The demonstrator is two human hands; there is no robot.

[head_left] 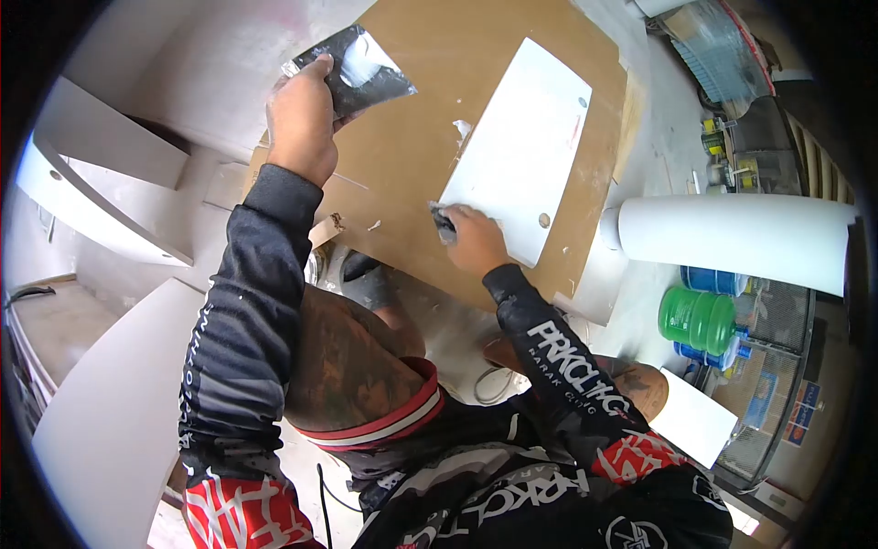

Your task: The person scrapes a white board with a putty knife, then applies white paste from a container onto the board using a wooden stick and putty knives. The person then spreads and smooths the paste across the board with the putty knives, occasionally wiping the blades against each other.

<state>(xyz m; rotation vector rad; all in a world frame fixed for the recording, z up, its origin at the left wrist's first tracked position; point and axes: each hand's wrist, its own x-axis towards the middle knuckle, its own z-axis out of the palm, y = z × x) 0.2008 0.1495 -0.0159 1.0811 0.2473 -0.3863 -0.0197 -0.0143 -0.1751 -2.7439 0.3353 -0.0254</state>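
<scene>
A long white panel [521,146] with a round hole near each of two corners lies on a brown board [412,156]. My left hand [305,110] grips a black sheet [361,78] smeared with white, its thumb on top, over the board's far left edge. At the near left corner of the panel my right hand [473,240] holds a small dark piece [443,222] between its fingers, touching the panel's edge. What lies under the right palm is hidden.
White curved panels [101,206] stand at the left. A large white roll [732,236], a green water bottle [697,318] and a wire mesh rack [777,366] are at the right. A wood scrap [325,231] rests by the board's near left edge.
</scene>
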